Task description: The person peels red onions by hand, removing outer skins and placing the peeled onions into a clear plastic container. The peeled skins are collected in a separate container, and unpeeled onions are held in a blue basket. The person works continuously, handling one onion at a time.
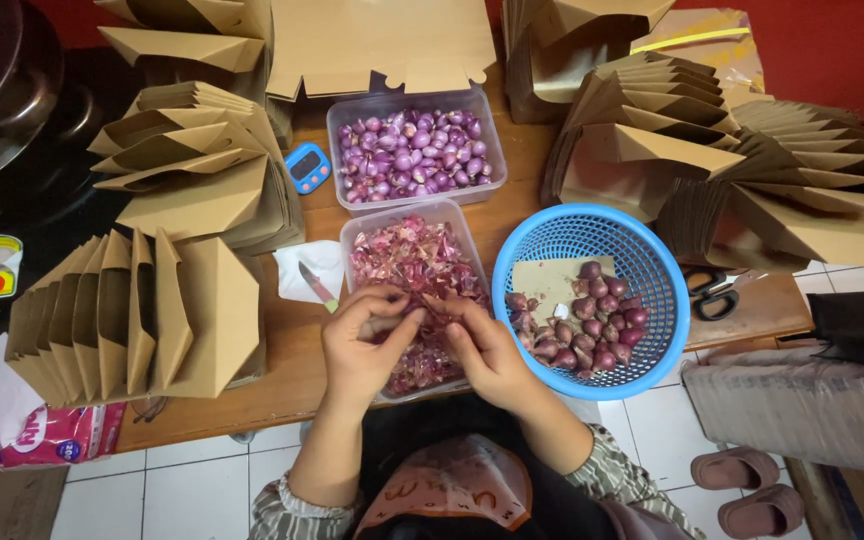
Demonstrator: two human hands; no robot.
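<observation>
Shallot (430,305) pinched between left hand (364,345) and right hand (487,352), both equally near, over skin tub (449,212) at table's near edge; long axis hidden.

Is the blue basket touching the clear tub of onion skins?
Touching. The head view shows the blue basket's left rim pressed against the skins tub's right wall, no gap visible.

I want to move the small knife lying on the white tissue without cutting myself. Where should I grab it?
Probably by the pink-green handle end, nearest the person's left hand. The knife lies flat, blade pointing up-left over the tissue, so come from the lower right and pinch the handle's sides.
</observation>
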